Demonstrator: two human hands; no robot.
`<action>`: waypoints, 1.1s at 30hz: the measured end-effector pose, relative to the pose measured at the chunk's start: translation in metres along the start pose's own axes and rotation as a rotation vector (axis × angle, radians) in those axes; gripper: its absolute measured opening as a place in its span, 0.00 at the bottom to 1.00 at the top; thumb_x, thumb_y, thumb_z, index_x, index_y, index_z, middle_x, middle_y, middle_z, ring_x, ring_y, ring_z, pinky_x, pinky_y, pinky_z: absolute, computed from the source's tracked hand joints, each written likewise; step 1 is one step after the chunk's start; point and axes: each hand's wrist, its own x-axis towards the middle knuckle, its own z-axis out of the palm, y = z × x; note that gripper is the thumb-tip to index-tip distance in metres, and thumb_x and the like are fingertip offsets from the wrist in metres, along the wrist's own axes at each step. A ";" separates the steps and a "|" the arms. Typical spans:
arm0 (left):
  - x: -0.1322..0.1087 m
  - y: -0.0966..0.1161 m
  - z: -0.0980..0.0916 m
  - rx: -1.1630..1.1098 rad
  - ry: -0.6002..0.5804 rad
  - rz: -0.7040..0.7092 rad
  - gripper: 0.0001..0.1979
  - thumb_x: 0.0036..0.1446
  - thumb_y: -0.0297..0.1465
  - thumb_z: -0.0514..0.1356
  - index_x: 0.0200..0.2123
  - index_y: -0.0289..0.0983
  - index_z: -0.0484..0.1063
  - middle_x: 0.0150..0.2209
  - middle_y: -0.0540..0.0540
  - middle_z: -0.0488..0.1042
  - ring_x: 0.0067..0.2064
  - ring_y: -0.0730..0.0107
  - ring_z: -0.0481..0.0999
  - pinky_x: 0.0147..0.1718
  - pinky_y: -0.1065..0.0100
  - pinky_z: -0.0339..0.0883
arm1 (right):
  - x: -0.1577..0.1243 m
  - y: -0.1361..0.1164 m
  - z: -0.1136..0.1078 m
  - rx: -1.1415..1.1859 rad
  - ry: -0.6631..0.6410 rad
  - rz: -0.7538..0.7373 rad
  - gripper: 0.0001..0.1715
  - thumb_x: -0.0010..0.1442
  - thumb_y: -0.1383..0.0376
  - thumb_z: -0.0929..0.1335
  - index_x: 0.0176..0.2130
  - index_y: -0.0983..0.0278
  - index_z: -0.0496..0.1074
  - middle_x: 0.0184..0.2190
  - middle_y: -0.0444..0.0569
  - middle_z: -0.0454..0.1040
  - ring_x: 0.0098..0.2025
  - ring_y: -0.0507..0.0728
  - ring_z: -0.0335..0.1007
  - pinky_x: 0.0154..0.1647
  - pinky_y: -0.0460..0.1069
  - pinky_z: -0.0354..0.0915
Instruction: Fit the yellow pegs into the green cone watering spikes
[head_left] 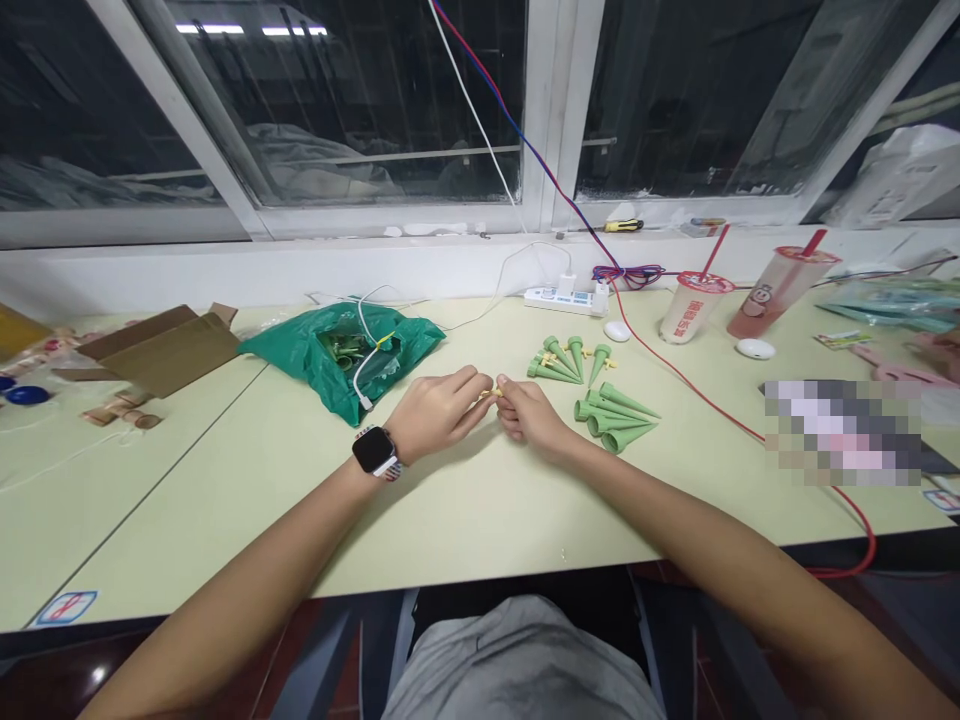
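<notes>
My left hand (442,408), with a watch on its wrist, and my right hand (529,410) meet above the table. Both are closed, fingertips pinching a small yellow plastic piece (491,393) between them, mostly hidden by the fingers. Just right of my right hand lie several plain green cone-shaped plant watering spikes (611,415), wide ends to the left. Behind them is a second group of green watering spikes (574,358) with caps and small yellow parts attached. A green plastic bag (300,350) sits open left of my left hand, with green pieces inside.
A power strip (562,300) with cables lies by the wall. Two drink cups with straws, one red-lettered (694,310), stand at the back right near a white earbud case (755,349). A red cable (690,378) crosses the right side. An open cardboard box (161,350) lies left.
</notes>
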 end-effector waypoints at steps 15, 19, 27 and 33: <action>0.008 0.023 0.020 -1.356 -0.159 -0.654 0.28 0.67 0.54 0.56 0.26 0.41 0.54 0.21 0.58 0.46 0.18 0.79 0.46 0.19 0.70 0.43 | -0.012 -0.001 -0.006 -0.630 0.106 -0.539 0.24 0.76 0.52 0.58 0.29 0.60 0.57 0.25 0.43 0.60 0.28 0.53 0.55 0.32 0.50 0.53; 0.009 0.024 0.018 -1.419 -0.217 -0.693 0.32 0.67 0.57 0.53 0.22 0.41 0.50 0.18 0.58 0.45 0.16 0.80 0.46 0.17 0.70 0.41 | -0.010 -0.006 -0.018 -0.984 0.052 -0.753 0.16 0.75 0.60 0.57 0.33 0.60 0.58 0.31 0.47 0.64 0.31 0.55 0.56 0.34 0.52 0.52; -0.001 -0.004 0.029 -0.625 0.204 -0.228 0.14 0.68 0.41 0.62 0.49 0.39 0.69 0.37 0.48 0.76 0.29 0.74 0.75 0.28 0.71 0.69 | -0.006 -0.004 -0.014 -0.623 0.070 -0.490 0.21 0.76 0.55 0.58 0.31 0.59 0.57 0.26 0.41 0.61 0.29 0.53 0.58 0.34 0.50 0.54; -0.006 -0.015 0.031 -0.376 0.234 -0.017 0.07 0.71 0.30 0.57 0.47 0.38 0.76 0.40 0.45 0.80 0.32 0.74 0.81 0.32 0.71 0.71 | -0.006 0.002 -0.012 -0.465 0.027 -0.365 0.25 0.75 0.50 0.58 0.30 0.59 0.60 0.24 0.41 0.60 0.28 0.54 0.59 0.33 0.49 0.55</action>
